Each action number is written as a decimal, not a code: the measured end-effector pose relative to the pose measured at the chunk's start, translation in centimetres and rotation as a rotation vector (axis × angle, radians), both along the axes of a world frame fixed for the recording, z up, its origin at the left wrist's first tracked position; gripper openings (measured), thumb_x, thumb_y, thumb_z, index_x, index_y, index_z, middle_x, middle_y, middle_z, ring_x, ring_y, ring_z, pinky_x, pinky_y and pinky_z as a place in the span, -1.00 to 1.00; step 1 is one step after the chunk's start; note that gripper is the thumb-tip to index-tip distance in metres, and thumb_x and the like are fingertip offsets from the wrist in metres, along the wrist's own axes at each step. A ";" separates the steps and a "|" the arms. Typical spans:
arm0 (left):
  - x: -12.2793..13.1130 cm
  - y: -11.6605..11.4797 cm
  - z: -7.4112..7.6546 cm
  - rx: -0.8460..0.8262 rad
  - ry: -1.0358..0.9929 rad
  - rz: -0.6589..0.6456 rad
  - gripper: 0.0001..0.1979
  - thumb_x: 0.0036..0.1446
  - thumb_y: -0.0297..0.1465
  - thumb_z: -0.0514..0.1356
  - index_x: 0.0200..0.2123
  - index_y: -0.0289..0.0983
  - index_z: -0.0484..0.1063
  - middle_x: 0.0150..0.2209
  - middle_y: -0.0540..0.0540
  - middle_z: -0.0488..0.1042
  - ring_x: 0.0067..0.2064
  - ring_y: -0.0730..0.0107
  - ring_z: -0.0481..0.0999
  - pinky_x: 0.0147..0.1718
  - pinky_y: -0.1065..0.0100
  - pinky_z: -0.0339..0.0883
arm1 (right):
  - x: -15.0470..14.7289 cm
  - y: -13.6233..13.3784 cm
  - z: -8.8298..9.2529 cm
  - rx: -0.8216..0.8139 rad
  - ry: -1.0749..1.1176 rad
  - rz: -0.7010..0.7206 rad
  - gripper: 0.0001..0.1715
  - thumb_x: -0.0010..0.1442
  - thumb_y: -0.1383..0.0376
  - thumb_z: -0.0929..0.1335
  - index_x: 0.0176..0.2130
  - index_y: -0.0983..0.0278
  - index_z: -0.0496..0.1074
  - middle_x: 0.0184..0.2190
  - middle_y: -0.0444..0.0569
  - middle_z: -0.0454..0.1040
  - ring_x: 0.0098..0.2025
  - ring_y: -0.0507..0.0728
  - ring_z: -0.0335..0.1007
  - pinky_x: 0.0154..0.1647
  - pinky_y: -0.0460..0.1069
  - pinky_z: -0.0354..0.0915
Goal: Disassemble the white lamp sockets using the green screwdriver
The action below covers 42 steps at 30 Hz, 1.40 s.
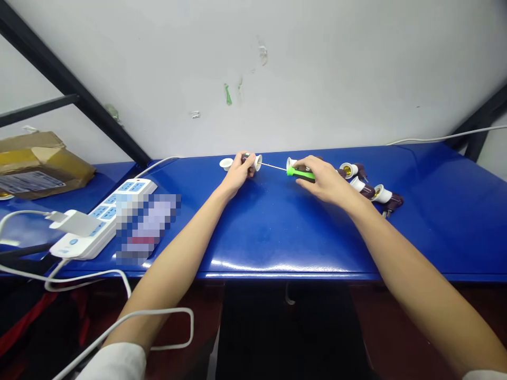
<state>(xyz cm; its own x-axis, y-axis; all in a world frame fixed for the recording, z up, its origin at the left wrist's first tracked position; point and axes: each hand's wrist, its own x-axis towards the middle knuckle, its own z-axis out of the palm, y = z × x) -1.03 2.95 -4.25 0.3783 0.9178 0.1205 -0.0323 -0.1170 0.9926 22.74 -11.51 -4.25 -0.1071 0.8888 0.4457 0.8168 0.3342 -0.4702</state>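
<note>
My left hand [236, 173] is closed round a brown and white lamp socket [258, 162], its white mouth turned to the right. My right hand [317, 178] grips a screwdriver [298, 173] by its green and black handle. The thin shaft runs left, and its tip reaches into the socket's mouth. Just left of my left hand lies a white round piece [226, 164]. Another socket with a white rim [291, 162] lies behind my right hand, partly hidden by it. More brown and white sockets [383, 194] lie to the right of that hand, several with brass-coloured insides.
A white power strip [137, 191] with a plugged-in white adapter [81, 222] lies at the left, its cable hanging over the table's front edge. An opened cardboard box [43, 166] stands at far left. Behind the blue table [269, 237] is a white wall, with black metal frame bars at both sides.
</note>
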 end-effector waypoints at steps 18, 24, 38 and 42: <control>-0.7 0.0 1.2 -0.134 -0.246 -0.105 -0.73 0.25 -0.28 0.36 -0.40 -0.27 0.41 -0.46 0.01 0.38 -0.49 0.52 0.35 -0.51 0.45 0.22 | -0.4 -0.2 0.6 0.055 0.130 0.043 -0.54 0.28 0.29 0.40 0.15 0.24 0.60 0.11 0.13 0.66 0.13 0.35 0.60 0.21 0.26 0.45; -1.5 -0.3 2.3 -0.252 -0.375 -0.088 -0.73 0.30 -0.34 0.24 -0.47 -0.27 0.38 -0.49 -0.01 0.35 -0.51 0.47 0.31 -0.48 0.39 0.27 | -1.3 -0.8 1.5 0.015 0.260 0.032 -0.52 0.27 0.22 0.42 0.15 0.26 0.60 0.02 0.09 0.71 0.02 0.29 0.65 0.07 0.17 0.50; -1.4 -1.5 3.0 -0.228 -0.250 -0.114 -0.67 0.29 -0.21 0.22 -0.48 -0.22 0.29 -0.50 0.00 0.26 -0.50 0.44 0.27 -0.38 0.28 0.33 | -2.6 -1.2 2.1 0.063 0.268 0.102 -0.63 0.36 0.20 0.38 0.08 0.20 0.65 0.09 0.04 0.70 0.10 0.29 0.65 0.19 0.16 0.49; -1.4 -1.5 2.8 -0.228 -0.243 -0.142 -0.72 0.26 -0.23 0.21 -0.46 -0.22 0.36 -0.49 -0.01 0.28 -0.50 0.44 0.28 -0.36 0.28 0.35 | -2.6 -1.1 2.0 0.059 0.261 0.103 -0.63 0.37 0.20 0.37 0.08 0.21 0.65 0.09 0.05 0.71 0.09 0.28 0.66 0.20 0.18 0.49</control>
<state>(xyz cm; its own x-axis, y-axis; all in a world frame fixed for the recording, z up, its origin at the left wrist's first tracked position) -2.40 1.46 -1.46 0.4896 0.8717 0.0203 -0.2701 0.1295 0.9541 20.14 -12.64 -2.24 -0.0704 0.8510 0.5205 0.6310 0.4421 -0.6375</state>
